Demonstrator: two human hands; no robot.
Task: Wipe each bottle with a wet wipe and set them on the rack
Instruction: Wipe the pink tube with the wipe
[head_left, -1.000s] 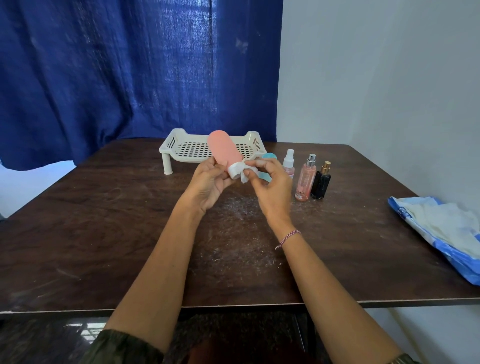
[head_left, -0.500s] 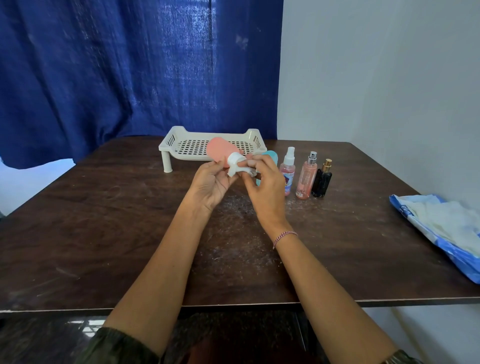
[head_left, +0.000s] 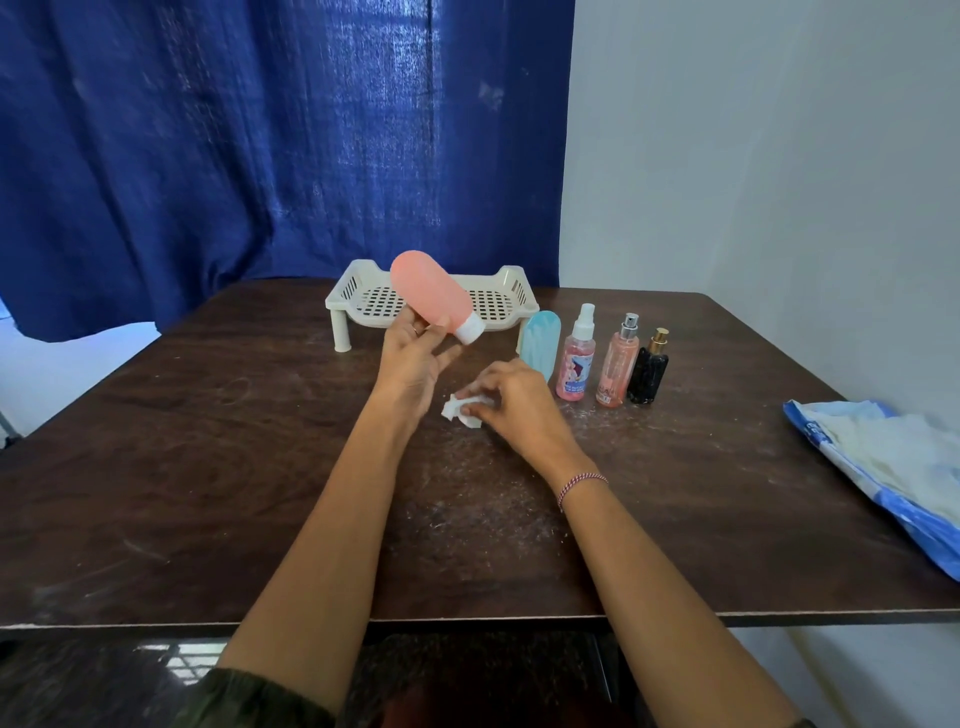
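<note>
Head camera looks down on the white plastic rack (head_left: 358, 306) at the far side of the counter (head_left: 208, 467). Just in front of the rack and lifted clear of the counter, the left hand (head_left: 415, 358) holds the pink bottle (head_left: 434, 296) tilted, with its white cap pointing down and to the right. Thumb and forefinger pinch it near the neck while the other fingers (head_left: 448, 356) spread loosely, probably to leave the body free for setting it on the rack. Nearer than the rack, the right hand (head_left: 511, 402) rests on the counter, its fingers curled and pinching the crumpled wet wipe (head_left: 460, 410), which looks parked there for the next bottle. Off the rack's right corner a light blue bottle (head_left: 541, 340), a pink spray bottle (head_left: 575, 364), a peach perfume bottle (head_left: 618, 364) and a black perfume bottle (head_left: 648, 371) stand in a row, apparently waiting their turn. No bottle shows on the rack yet.
</note>
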